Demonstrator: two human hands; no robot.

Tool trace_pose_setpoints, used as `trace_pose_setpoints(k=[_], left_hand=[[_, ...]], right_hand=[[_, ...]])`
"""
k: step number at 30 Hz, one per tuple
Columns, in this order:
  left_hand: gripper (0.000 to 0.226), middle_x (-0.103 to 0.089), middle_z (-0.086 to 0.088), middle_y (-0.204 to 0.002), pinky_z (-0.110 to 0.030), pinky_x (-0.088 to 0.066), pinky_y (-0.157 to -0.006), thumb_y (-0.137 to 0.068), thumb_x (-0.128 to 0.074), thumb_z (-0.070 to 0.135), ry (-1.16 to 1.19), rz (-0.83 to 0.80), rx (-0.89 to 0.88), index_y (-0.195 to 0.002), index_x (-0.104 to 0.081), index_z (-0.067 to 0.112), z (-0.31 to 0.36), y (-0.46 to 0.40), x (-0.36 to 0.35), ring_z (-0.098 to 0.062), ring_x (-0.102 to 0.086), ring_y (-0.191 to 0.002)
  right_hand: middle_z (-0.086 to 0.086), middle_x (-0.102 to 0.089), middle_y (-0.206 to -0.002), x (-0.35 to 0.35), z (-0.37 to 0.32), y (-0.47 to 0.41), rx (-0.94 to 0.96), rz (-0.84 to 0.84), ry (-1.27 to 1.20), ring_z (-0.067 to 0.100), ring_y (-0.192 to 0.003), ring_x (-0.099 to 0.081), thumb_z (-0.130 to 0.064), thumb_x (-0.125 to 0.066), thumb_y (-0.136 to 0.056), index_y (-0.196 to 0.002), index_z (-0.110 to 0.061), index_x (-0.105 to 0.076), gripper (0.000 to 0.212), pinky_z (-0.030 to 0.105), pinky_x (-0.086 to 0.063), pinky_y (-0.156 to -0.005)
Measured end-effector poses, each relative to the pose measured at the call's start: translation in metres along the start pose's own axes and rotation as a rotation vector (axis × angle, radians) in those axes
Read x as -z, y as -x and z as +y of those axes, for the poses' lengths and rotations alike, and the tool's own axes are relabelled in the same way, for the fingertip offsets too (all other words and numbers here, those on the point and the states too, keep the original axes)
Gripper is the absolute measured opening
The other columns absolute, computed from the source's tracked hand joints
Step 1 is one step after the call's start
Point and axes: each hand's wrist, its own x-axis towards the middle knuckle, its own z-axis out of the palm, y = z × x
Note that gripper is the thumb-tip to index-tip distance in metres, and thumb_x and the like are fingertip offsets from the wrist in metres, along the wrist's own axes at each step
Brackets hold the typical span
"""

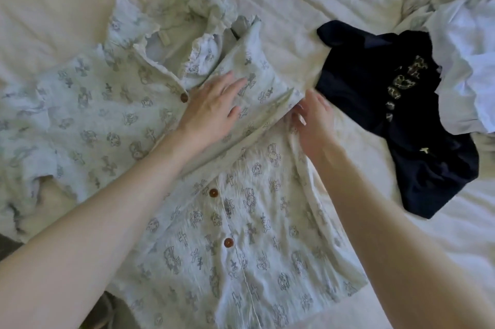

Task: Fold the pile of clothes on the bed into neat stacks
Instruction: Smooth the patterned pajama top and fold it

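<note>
Left hand (214, 111) flat, fingers spread on the pale green cross-printed button shirt (241, 221); right hand (313, 125) blurred, fingers curled, apparently pinching its folded sleeve edge.

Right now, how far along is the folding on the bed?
Early. No neat stack is visible yet. In hand: the pale printed button-up shirt lies spread out; the left hand presses flat on its folded-in sleeve while the right hand pinches the fold's edge. Left: the crumpled dark navy garment and the heap of white clothes beyond it.
</note>
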Motion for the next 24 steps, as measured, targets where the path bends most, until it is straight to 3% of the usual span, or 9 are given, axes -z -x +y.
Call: trace_pose_setpoints(k=[2, 4, 8, 11, 14, 16, 19, 22, 24], left_hand=[[0.059, -0.002, -0.004, -0.159, -0.043, -0.001, -0.117, -0.097, -0.041, 0.038, -0.101, -0.173, -0.036, -0.15, -0.014, 0.03, 0.001, -0.014, -0.017, -0.027, -0.002, -0.145], [0.066, 0.013, -0.001, -0.157, -0.051, 0.003, -0.117, -0.094, -0.037, 0.05, -0.193, -0.326, 0.003, -0.148, -0.001, 0.038, -0.005, -0.016, -0.035, -0.027, 0.013, -0.144], [0.074, 0.023, -0.001, -0.154, -0.054, 0.008, -0.115, -0.09, -0.036, 0.057, -0.259, -0.358, -0.001, -0.148, 0.007, 0.037, -0.018, -0.015, -0.052, -0.027, 0.022, -0.141], [0.073, 0.024, 0.0, -0.154, -0.052, 0.012, -0.114, -0.09, -0.034, 0.057, -0.267, -0.357, -0.004, -0.148, 0.008, 0.038, -0.018, -0.018, -0.054, -0.026, 0.023, -0.141], [0.066, 0.018, -0.001, -0.155, -0.05, 0.014, -0.113, -0.093, -0.029, 0.054, -0.306, -0.319, -0.037, -0.147, 0.006, 0.04, -0.021, -0.017, -0.048, -0.027, 0.018, -0.142], [0.062, 0.017, -0.001, -0.155, -0.05, 0.015, -0.11, -0.093, -0.023, 0.054, -0.326, -0.3, -0.063, -0.144, 0.01, 0.041, -0.023, -0.015, -0.042, -0.027, 0.018, -0.142], [0.061, 0.014, -0.004, -0.156, -0.053, 0.014, -0.11, -0.094, -0.021, 0.052, -0.294, -0.196, -0.061, -0.147, 0.004, 0.037, -0.011, -0.016, -0.038, -0.028, 0.015, -0.142], [0.061, 0.009, -0.005, -0.157, -0.055, 0.01, -0.114, -0.094, -0.022, 0.051, -0.261, -0.18, -0.147, -0.149, -0.006, 0.031, 0.018, -0.001, -0.049, -0.025, 0.012, -0.144], [0.062, 0.01, -0.005, -0.157, -0.054, 0.012, -0.113, -0.092, -0.022, 0.052, -0.234, -0.236, -0.155, -0.149, -0.011, 0.029, 0.034, 0.022, -0.064, -0.023, 0.012, -0.144]], right_hand=[[0.0, -0.057, -0.118, 0.007, 0.008, -0.004, 0.178, 0.043, 0.315, 0.012, -0.106, -0.056, -0.025, -0.044, -0.099, -0.129, -0.016, -0.048, 0.032, 0.024, -0.045, -0.089], [0.001, -0.052, -0.131, 0.02, 0.019, -0.004, 0.324, 0.08, 0.605, 0.013, -0.118, -0.05, -0.028, -0.044, -0.099, -0.137, -0.014, -0.042, 0.041, 0.025, -0.04, -0.097], [0.002, -0.05, -0.126, 0.044, 0.045, 0.0, 0.561, 0.127, 1.134, 0.019, -0.117, -0.043, -0.046, -0.058, -0.088, -0.13, -0.015, -0.049, 0.053, 0.033, -0.037, -0.096], [0.007, -0.052, -0.118, 0.05, 0.059, 0.005, 0.612, 0.192, 1.429, 0.025, -0.109, -0.043, -0.037, -0.055, -0.091, -0.115, -0.011, -0.056, 0.036, 0.035, -0.034, -0.088], [0.001, -0.058, -0.087, 0.062, 0.05, 0.002, 0.504, 0.171, 1.169, 0.02, -0.083, -0.052, -0.024, -0.049, -0.094, -0.089, -0.008, -0.062, 0.021, 0.027, -0.042, -0.07], [-0.005, -0.057, -0.068, 0.068, 0.031, -0.01, 0.247, 0.159, 0.945, 0.011, -0.063, -0.053, -0.025, -0.054, -0.093, -0.073, -0.012, -0.061, 0.025, 0.018, -0.044, -0.057], [0.005, -0.064, -0.07, 0.076, 0.008, -0.021, -0.063, 0.104, 0.657, 0.018, -0.06, -0.06, -0.018, -0.057, -0.091, -0.068, -0.011, -0.064, 0.025, 0.031, -0.054, -0.064], [0.007, -0.068, -0.083, 0.084, 0.015, -0.012, 0.007, 0.083, 0.784, 0.019, -0.071, -0.063, -0.029, -0.053, -0.094, -0.086, -0.006, -0.067, 0.028, 0.03, -0.056, -0.069], [-0.005, -0.064, -0.08, 0.098, 0.03, 0.011, 0.103, 0.066, 0.965, 0.008, -0.069, -0.059, -0.041, -0.049, -0.094, -0.089, -0.015, -0.064, 0.031, 0.014, -0.047, -0.061]])
